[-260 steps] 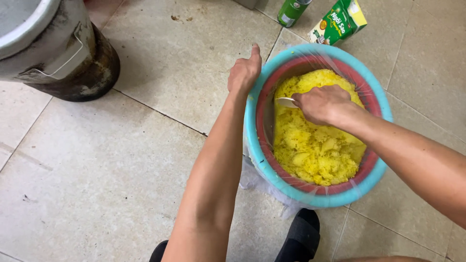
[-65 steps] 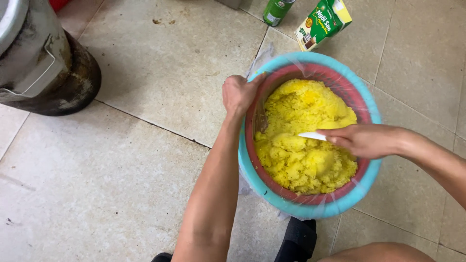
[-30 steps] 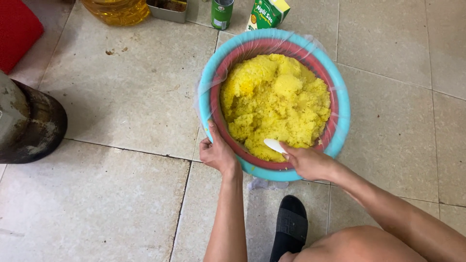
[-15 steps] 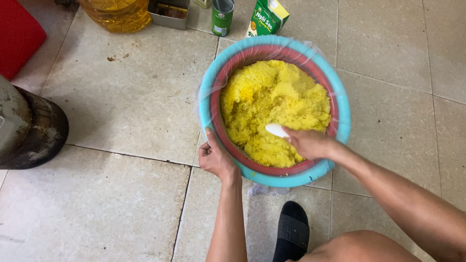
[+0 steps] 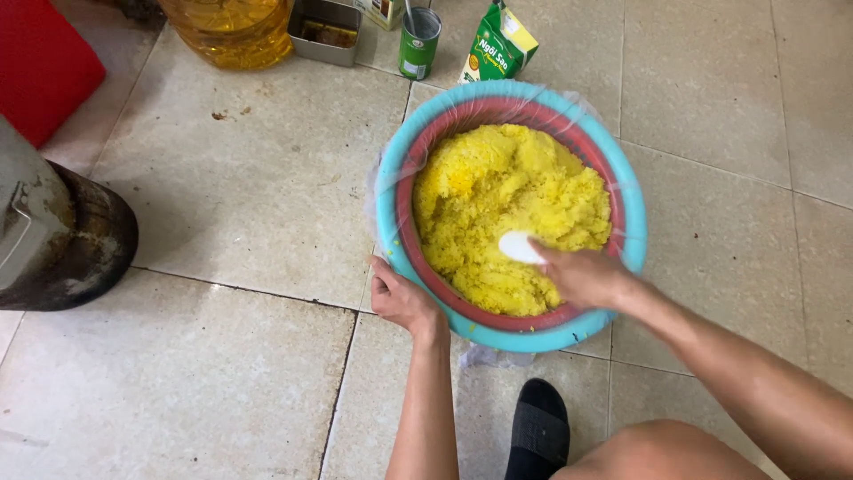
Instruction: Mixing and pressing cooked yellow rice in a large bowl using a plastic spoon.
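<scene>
item: yellow rice [image 5: 498,191], soft, clumpy; your right hand [image 5: 582,274] fingers clamped on white paddle [image 5: 520,247]; left hand [image 5: 402,298] grips basin [image 5: 391,236] rim, likely heavy.

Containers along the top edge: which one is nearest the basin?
The green carton, with its yellow top. It almost meets the blue basin rim; the green can, metal tray and oil jug sit farther left.

Turquoise basin [image 5: 397,244] sits upright on the tiled floor, lined with a red basket and clear plastic film. It is filled with a mound of clumpy yellow sticky rice [image 5: 498,200]. White paddle [image 5: 519,247] rests blade-down on the rice, near side.
</scene>
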